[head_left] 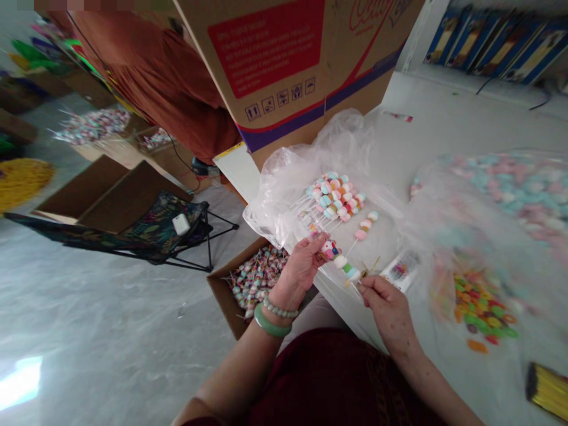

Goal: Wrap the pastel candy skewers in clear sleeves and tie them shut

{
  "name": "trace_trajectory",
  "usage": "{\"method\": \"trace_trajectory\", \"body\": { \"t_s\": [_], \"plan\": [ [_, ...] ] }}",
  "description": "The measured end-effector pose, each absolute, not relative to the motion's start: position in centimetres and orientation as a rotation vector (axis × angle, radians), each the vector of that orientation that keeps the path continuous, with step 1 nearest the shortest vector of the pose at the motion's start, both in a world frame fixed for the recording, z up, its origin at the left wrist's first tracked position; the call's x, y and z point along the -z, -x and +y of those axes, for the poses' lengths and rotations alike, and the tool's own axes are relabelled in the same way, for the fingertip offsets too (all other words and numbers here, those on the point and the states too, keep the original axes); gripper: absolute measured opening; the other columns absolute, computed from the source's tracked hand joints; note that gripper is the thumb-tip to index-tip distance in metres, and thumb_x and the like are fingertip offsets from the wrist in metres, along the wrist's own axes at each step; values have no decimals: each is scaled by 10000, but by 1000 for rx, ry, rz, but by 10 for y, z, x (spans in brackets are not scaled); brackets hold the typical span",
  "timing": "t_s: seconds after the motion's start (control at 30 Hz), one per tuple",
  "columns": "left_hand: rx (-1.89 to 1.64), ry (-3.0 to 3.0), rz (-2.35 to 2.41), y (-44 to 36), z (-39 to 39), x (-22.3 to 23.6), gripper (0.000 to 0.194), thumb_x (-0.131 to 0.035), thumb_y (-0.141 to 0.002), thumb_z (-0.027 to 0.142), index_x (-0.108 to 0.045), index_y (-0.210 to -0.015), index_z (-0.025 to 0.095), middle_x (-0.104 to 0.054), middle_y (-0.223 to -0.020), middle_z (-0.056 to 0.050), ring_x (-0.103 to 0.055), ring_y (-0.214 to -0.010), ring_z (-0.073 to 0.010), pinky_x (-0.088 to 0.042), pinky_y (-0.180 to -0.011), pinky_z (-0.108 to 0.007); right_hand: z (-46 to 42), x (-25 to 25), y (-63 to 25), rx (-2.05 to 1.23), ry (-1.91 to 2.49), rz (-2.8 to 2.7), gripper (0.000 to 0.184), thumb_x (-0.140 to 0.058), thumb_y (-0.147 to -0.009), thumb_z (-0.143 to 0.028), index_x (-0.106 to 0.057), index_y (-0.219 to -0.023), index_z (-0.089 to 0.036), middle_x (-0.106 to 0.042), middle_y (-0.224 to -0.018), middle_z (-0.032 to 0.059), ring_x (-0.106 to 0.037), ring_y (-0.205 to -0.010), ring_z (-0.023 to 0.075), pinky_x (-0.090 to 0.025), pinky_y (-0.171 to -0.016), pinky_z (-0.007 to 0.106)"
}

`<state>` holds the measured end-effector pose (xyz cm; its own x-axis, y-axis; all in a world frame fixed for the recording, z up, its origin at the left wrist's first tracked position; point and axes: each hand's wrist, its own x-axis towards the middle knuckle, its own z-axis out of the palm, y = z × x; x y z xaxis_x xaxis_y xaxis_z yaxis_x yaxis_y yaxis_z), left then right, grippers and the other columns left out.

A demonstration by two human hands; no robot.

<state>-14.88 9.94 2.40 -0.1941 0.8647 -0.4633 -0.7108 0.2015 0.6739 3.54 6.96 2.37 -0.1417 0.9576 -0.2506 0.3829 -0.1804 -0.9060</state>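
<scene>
Between my two hands is a marshmallow skewer with white, green and blue pieces, apparently in a clear printed wrapper. My left hand, wearing a bead bracelet and a green bangle, pinches its printed top end. At the lower end, my right hand closes finger and thumb on the skewer's stick, where thin gold twist ties stick out. Just beyond lie a loose marshmallow skewer and a pile of marshmallow skewers on clear plastic.
A large cardboard carton stands at the back. To the right are bagged marshmallows, colourful gummy rings and a gold bundle. Below the table's left edge sits a box of wrapped skewers. A person in rust clothing is behind.
</scene>
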Motion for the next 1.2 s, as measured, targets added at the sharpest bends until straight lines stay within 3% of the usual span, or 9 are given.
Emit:
{"method": "trace_trajectory", "body": {
  "t_s": [0.27, 0.33, 0.5, 0.67, 0.83, 1.0, 1.1, 1.2],
  "plan": [
    [-1481, -222, 1039, 130, 92, -20, 293, -810, -644, 292, -681, -843, 120, -673, -766, -22, -628, -657, -128, -524, -677, -269, 70, -22, -36, -1273, 1572, -1562, 187, -580, -768, -344, -660, -665, -210, -526, -554, -35, -489, -590, 143, -362, -588, 256],
    [-1469, -201, 1023, 130, 92, -17, 271, -800, -660, 290, -677, -829, 118, -672, -764, -25, -622, -642, -127, -538, -700, -294, 70, -21, -35, -1473, 1534, -1442, 194, -605, -746, -349, -629, -630, -195, -497, -514, -40, -440, -523, 114, -323, -512, 231],
    [-1417, -123, 999, 137, 93, -13, 217, -753, -721, 292, -666, -808, 113, -666, -724, -44, -640, -664, -153, -544, -724, -312, 72, -18, -37, -2189, 1356, -792, 212, -702, -657, -346, -601, -698, -164, -447, -431, -80, -201, -333, 28, -82, -350, 190],
    [-1394, -221, 975, 136, 88, -12, 292, -780, -694, 345, -697, -833, 102, -673, -732, -54, -648, -693, -173, -536, -728, -307, 79, -13, -44, -2565, 1058, -271, 238, -785, -612, -239, -595, -720, -144, -401, -439, -117, -142, -327, -7, -85, -310, 141],
    [-1364, -247, 968, 130, 87, -10, 348, -797, -663, 401, -704, -816, 103, -675, -753, -51, -633, -684, -159, -528, -747, -316, 78, -13, -39, -2649, 969, -131, 269, -781, -674, -301, -583, -773, -148, -411, -474, -122, -144, -328, -9, -106, -298, 125],
    [-1322, -301, 1033, 128, 87, -11, 388, -802, -640, 433, -713, -796, 90, -661, -719, -40, -594, -659, -128, -503, -704, -273, 76, -13, -36, -2400, 1249, -607, 263, -725, -670, -359, -544, -752, -187, -472, -475, -97, -195, -302, 16, -92, -307, 166],
    [-1310, -343, 1062, 126, 87, -13, 370, -801, -638, 424, -711, -789, 98, -662, -723, -37, -576, -654, -115, -478, -670, -250, 75, -14, -35, -1852, 1527, -1242, 195, -580, -776, -370, -544, -685, -201, -529, -496, -45, -348, -350, 71, -203, -354, 201],
    [-1294, -332, 1053, 123, 87, -14, 368, -783, -653, 441, -706, -781, 104, -655, -713, -35, -575, -647, -121, -477, -672, -263, 71, -13, -33, -1127, 1559, -1857, 213, -463, -837, -303, -609, -718, -203, -607, -594, 19, -551, -557, 149, -338, -507, 246]
  ]
}}
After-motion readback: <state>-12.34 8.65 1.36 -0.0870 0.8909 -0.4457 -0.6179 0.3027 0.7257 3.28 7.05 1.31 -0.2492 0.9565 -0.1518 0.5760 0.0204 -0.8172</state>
